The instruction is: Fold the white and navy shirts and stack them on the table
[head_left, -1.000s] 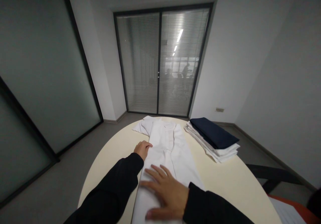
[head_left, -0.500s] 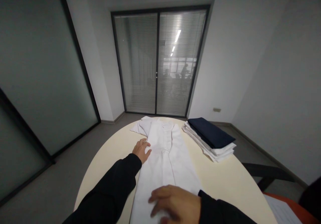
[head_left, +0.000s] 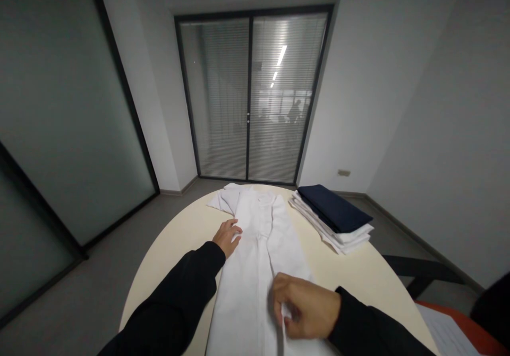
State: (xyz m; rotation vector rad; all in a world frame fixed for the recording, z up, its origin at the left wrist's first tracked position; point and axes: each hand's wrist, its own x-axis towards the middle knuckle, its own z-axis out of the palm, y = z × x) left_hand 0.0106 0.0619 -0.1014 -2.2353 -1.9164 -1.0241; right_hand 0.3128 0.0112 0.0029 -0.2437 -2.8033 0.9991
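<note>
A white shirt (head_left: 243, 292) lies lengthwise on the round table, its collar end far from me. Its left side is folded inward, and a sleeve (head_left: 223, 201) sticks out at the far left. My left hand (head_left: 228, 237) rests on the shirt's left edge with fingers apart, gripping nothing. Nearer to me, my right hand (head_left: 305, 305) is closed, thumb and fingers pinching the loose front edge of the shirt right of its middle. That edge is slightly raised under the fingers.
On the right of the cream table (head_left: 179, 239) sits a stack of folded white cloth (head_left: 353, 243) topped by a folded navy cloth (head_left: 337, 207). Past the table's right edge are a dark chair part (head_left: 422, 270) and a paper (head_left: 446, 329) on something orange.
My right hand has lifted from lying spread over the shirt, shifted right and closed on its front edge. My left hand has loosened its fingers and stayed at the left edge.
</note>
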